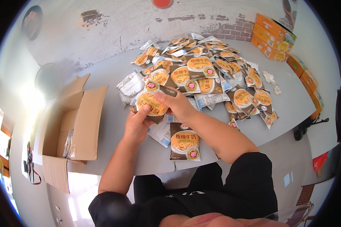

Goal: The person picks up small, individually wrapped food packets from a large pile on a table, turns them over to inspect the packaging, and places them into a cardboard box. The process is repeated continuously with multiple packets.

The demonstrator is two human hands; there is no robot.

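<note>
Both of my hands grip one brown and orange milk pouch [151, 102] above the table, its printed front facing up. My left hand [139, 122] holds its lower left part, thumb on top. On the pouch's right side is my right hand [177, 106], its thumb also on the front. A single pouch [184, 142] lies face up near the table's front edge. Behind my hands spreads a large heap of similar pouches [201, 66], some face up, others showing their white backs.
An open cardboard box [86, 124] stands at the left with several pouches [69, 144] upright inside. Orange cartons [272, 38] are stacked at the table's back right, and more cartons [307, 81] stand beyond its right edge. Crumpled white tissue [269, 77] lies right of the heap.
</note>
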